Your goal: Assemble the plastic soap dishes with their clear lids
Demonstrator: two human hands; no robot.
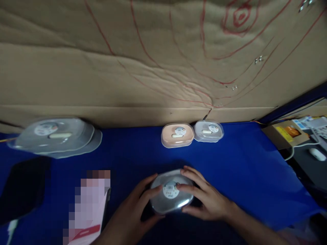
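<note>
Low in the middle of the head view is a rounded plastic box [176, 200] with a clear, shiny lid and a round white label on top. My left hand [141, 200] grips its left side, with a finger reaching over the lid. On the opposite side, my right hand [204, 194] holds the box, one fingertip at the label's edge. Whether the box rests on the blue cloth cannot be made out. Beyond it stand a peach-coloured box [168, 137] and a grey box [200, 136], side by side, each with a similar label and a pale oblong piece.
Large clear-lidded grey boxes [68, 143] stand at the left on the blue cloth [245, 170]. A dark flat object [25, 187] and a pixelated phone-like screen [88, 207] lie nearer. Brown paper [76, 78] rises behind. At right are a cardboard box [278, 136] and a white mouse [317, 154].
</note>
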